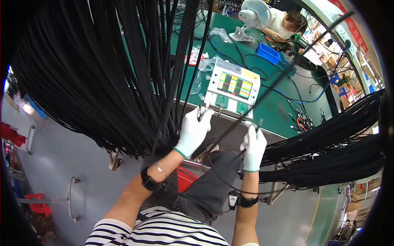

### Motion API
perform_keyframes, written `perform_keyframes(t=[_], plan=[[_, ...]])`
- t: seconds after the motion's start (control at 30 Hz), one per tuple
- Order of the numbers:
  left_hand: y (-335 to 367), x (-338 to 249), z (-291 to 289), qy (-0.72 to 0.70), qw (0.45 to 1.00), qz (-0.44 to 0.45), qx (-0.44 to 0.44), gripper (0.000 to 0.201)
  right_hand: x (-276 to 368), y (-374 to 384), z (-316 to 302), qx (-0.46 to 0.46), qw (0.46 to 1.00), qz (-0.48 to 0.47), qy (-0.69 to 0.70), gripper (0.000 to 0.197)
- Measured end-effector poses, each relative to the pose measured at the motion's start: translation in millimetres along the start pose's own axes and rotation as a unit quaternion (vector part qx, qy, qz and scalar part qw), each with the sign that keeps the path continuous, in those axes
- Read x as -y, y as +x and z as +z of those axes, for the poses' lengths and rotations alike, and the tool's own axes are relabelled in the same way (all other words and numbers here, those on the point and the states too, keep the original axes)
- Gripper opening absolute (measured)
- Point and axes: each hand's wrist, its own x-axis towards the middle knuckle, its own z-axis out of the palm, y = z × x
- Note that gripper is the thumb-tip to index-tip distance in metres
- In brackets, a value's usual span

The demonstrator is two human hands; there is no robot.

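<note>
A white cable tester point(234, 87) with a lit, colour-striped screen stands at the green table's near edge. Along its front are green circuit boards point(222, 101) and small metal sockets. My left hand point(194, 129), in a white knitted glove, is closed in a pinch around a black cable's end, right at the tester's front left corner. My gloved right hand point(254, 146) is closed too, just below the tester's front right corner. A thin black cable point(243, 152) runs through its fingers. A blurred cable tip shows above that hand; its exact shape cannot be made out.
Thick bundles of black braided cables point(82, 82) hang at the left; more cables point(328, 141) lie across at the right. A blue bin point(269, 53), a white fan point(251, 18) and loose wires are on the table. Another person point(287, 24) sits bent over at the far side.
</note>
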Motion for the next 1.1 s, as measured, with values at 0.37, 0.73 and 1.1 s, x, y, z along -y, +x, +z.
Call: perform_keyframes(t=[0.37,0.73,1.1], plan=[[39,17,27,0.07,0.997,0.041,0.014,0.027,-13,37,28,0.023,0.996,0.03,-0.075,0.029],[16,30,35,0.008,1.0,0.006,-0.02,0.026,-42,12,10,-0.009,0.924,-0.225,-0.311,0.022],[23,25,30,0.033,0.999,-0.014,0.026,0.027,-26,-1,11,0.006,0.966,-0.138,-0.218,0.031]])
